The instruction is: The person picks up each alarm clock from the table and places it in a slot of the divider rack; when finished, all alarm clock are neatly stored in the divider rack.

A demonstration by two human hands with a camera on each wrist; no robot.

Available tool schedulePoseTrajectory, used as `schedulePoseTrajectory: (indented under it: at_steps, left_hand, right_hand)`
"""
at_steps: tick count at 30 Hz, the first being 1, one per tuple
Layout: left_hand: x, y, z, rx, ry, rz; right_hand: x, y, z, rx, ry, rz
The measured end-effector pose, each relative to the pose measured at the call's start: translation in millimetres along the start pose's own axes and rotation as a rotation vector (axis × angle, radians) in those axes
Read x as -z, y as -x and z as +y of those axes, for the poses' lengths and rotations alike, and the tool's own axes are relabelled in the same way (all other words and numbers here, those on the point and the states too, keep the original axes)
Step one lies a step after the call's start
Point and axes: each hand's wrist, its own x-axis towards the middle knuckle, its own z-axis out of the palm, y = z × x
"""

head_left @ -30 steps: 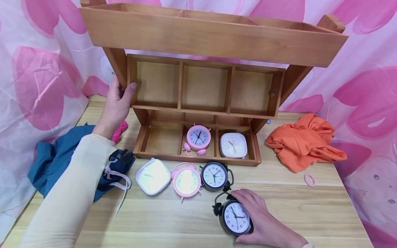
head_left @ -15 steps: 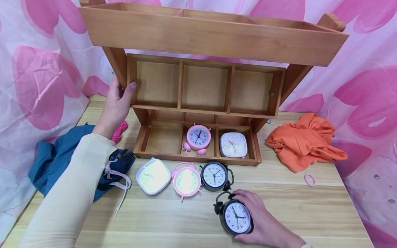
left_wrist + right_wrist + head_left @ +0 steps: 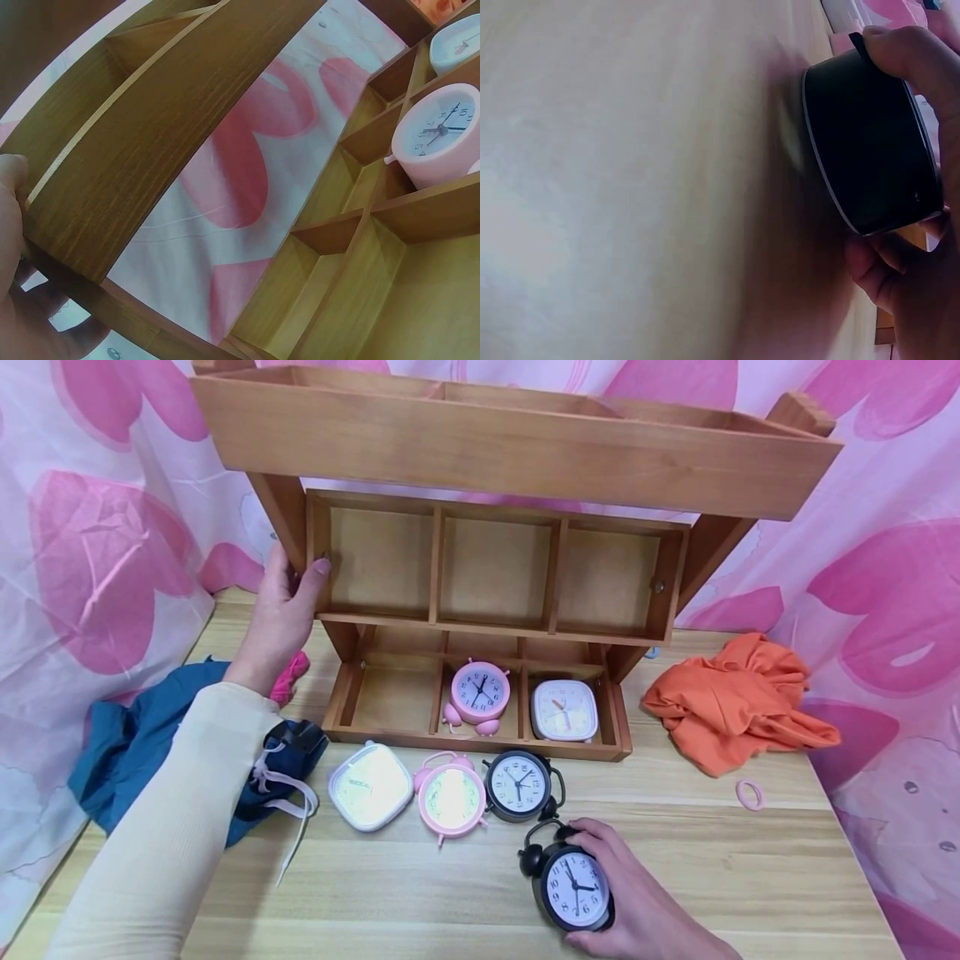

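My right hand (image 3: 630, 893) grips a black twin-bell alarm clock (image 3: 576, 887) by its sides near the table's front, its white dial facing up. In the right wrist view the clock's dark side (image 3: 870, 142) shows between thumb and fingers, with a shadow on the wood below. My left hand (image 3: 285, 602) holds the left end of the middle tray of a brown wooden tiered rack (image 3: 495, 627), thumb on its edge; some fingers are hidden behind the side post. In the bottom tray sit a pink alarm clock (image 3: 480, 693) in the middle compartment and a white square clock (image 3: 565, 711) in the right one.
Before the rack lie a white square clock (image 3: 371, 787), a pink clock (image 3: 452, 800) and another black clock (image 3: 517, 787). Blue cloth bag (image 3: 157, 718) at left, under the left forearm; orange cloth (image 3: 738, 702) and pink ring (image 3: 749, 795) at right. A pink-patterned curtain (image 3: 885, 593) hangs around.
The black clock in my right hand has shifted very slightly to the right and tilted a little. My left hand and the rack have stayed where they were.
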Motion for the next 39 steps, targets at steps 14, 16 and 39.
schedulePoseTrajectory:
  at_steps: [14, 16, 39]
  left_hand:
    - [1.0, -8.8, -13.4, -0.008, -0.01, -0.004]
    - [1.7, -9.7, -16.0, -0.007, -0.013, -0.003]
    - [0.8, -9.0, -16.6, 0.025, -0.026, 0.005]
  right_hand:
    - [55, -80, -16, 0.126, -0.098, 0.091]
    - [57, -102, -21, 0.135, -0.119, 0.064]
    - [-3, -303, -80, 0.098, -0.071, -0.289]
